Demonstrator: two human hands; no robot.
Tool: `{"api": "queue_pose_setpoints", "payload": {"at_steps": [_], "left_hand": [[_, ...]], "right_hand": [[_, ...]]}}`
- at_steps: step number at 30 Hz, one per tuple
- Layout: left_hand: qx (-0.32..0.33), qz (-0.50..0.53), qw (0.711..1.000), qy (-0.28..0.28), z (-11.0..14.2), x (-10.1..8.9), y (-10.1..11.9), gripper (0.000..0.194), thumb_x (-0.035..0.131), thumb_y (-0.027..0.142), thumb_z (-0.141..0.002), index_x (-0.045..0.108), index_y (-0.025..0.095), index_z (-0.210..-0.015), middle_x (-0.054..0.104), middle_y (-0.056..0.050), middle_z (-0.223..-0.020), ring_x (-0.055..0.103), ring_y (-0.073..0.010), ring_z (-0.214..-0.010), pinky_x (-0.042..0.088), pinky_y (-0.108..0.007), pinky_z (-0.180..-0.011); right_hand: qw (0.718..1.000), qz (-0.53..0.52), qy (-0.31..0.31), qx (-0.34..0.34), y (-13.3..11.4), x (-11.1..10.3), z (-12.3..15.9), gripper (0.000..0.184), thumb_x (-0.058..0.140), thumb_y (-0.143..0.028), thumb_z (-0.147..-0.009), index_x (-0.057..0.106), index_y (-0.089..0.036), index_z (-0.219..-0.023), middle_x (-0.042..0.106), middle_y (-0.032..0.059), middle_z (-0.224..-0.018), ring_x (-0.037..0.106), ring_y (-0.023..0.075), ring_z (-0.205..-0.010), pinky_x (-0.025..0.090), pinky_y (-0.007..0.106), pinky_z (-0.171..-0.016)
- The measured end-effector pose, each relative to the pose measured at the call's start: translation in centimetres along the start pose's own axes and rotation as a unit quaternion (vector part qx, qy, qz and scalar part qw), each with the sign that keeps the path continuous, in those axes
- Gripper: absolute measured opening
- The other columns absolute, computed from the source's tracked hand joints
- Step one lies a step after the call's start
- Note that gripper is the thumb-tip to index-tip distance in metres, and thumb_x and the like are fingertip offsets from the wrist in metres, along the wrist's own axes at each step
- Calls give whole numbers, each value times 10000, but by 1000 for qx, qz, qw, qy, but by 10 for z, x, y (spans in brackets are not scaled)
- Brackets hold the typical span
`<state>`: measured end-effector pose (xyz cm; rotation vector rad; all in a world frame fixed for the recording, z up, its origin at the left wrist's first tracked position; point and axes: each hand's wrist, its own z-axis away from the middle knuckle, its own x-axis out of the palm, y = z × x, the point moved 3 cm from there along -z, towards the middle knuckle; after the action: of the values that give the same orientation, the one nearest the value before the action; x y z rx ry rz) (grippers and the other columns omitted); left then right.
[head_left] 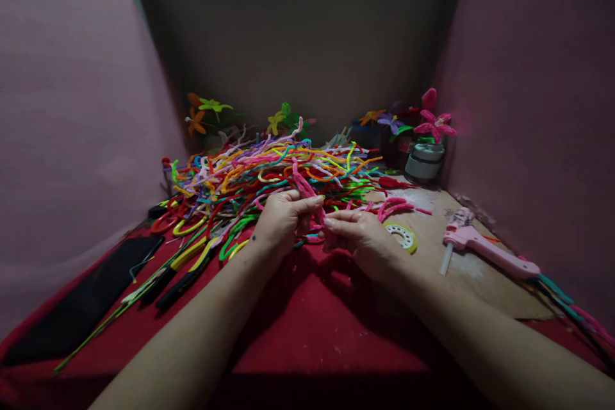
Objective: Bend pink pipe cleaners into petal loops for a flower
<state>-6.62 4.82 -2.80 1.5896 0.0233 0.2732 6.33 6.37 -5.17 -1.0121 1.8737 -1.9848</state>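
Between my two hands, above the red cloth, is a bent pink pipe cleaner (303,183). My left hand (284,216) pinches it with thumb and index finger, its looped upper end rising beyond the fingers. Just to the right, my right hand (361,234) is closed on the lower part of the same pink piece. Fingers cover the portion where the hands meet. Behind them spreads a large heap of multicoloured pipe cleaners (269,163). Several more curved pink pipe cleaners (394,206) lie just beyond my right hand.
A pink glue gun (494,255) and a yellow tape roll (402,238) rest on a board (509,298) at right. Pliers (189,275) and a black flat case (86,298) lie left. A jar (425,163) with pipe-cleaner flowers stands at the back right; pink walls flank both sides.
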Motion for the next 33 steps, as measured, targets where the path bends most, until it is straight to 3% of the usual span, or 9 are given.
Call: {"api": "queue_pose_setpoints", "payload": {"at_steps": [4, 9, 14, 25, 30, 33], "left_hand": [[-20, -7, 999, -31, -1, 3, -7, 238, 721, 270, -585, 532, 130, -628, 500, 29, -476, 405, -48, -365, 237, -181, -367], [-23, -6, 999, -34, -1, 3, -9, 234, 727, 252, -576, 531, 134, -628, 531, 21, -506, 438, -56, -390, 254, -181, -382], [-11, -32, 999, -33, 1, 5, -6, 233, 711, 281, -603, 538, 125, -609, 483, 45, -449, 329, -18, -339, 193, -171, -356], [17, -129, 991, -43, 8, 8, 6, 273, 629, 347, -685, 509, 128, -576, 441, 49, -424, 326, -28, -345, 210, -164, -349], [86, -139, 985, -61, 10, 9, 15, 119, 610, 237, -689, 558, 141, -738, 491, 43, -529, 386, -47, -401, 280, -174, -384], [167, -227, 956, -83, 10, 8, 19, 94, 559, 218, -731, 606, 145, -769, 526, 13, -619, 436, -70, -497, 349, -192, -457]], "right_hand": [[1000, 9, 23, -13, -3, -5, -3, 147, 667, -237, -631, 599, -114, -586, 514, -14, -509, 415, 72, -475, 298, 231, -485], [999, 27, 27, 9, 4, -8, -7, 159, 690, -259, -614, 625, -119, -650, 505, -24, -504, 361, 60, -427, 217, 240, -450], [999, 40, 20, 3, 6, -7, -8, 170, 663, -242, -629, 571, -127, -544, 471, -32, -476, 357, 61, -437, 218, 249, -469], [997, 36, 63, -10, -4, -6, -6, 224, 661, -241, -618, 542, -131, -463, 465, -36, -422, 362, 63, -421, 246, 249, -485], [997, 27, 77, -10, -5, -8, -6, 188, 664, -225, -599, 562, -124, -478, 493, -31, -432, 367, 58, -416, 248, 240, -478], [997, 26, 78, -4, -5, -9, -7, 135, 640, -185, -583, 577, -121, -482, 498, -30, -419, 367, 59, -396, 240, 238, -460]]}}
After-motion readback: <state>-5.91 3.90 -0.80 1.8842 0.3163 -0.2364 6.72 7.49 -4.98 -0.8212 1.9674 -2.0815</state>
